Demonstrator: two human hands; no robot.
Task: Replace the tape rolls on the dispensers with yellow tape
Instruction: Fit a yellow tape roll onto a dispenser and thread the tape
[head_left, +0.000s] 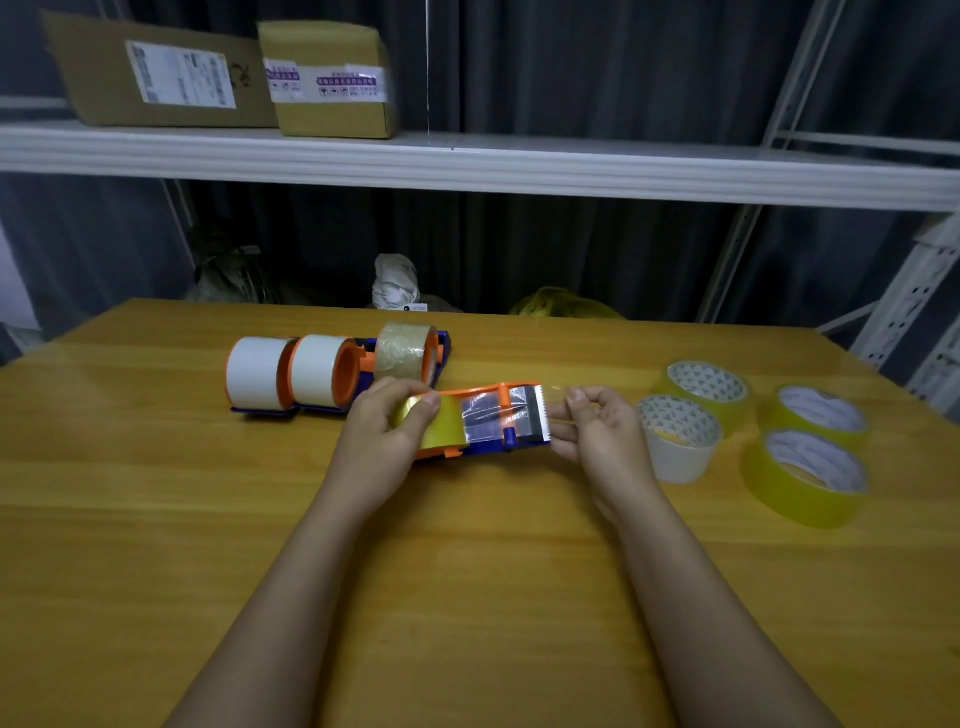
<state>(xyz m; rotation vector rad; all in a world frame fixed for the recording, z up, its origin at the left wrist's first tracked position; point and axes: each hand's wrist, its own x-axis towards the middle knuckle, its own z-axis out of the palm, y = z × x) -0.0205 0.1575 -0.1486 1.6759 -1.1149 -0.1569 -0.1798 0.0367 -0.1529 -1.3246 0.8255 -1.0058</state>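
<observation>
Left hand (387, 421) gripping yellow tape roll (439, 422) on dispenser (498, 421), right hand (597, 421) pinching tape end (556, 410).

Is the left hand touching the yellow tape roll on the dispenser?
Touching: the head view shows the left hand with fingers curled round the yellow tape roll.

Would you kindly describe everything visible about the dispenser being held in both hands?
The dispenser is orange and blue plastic, lying lengthwise on the wooden table with its serrated blade end pointing right. A yellow tape roll sits on its left end, gripped by the left hand. Clear-looking tape runs over the blade, where the right hand pinches its free end.
</observation>
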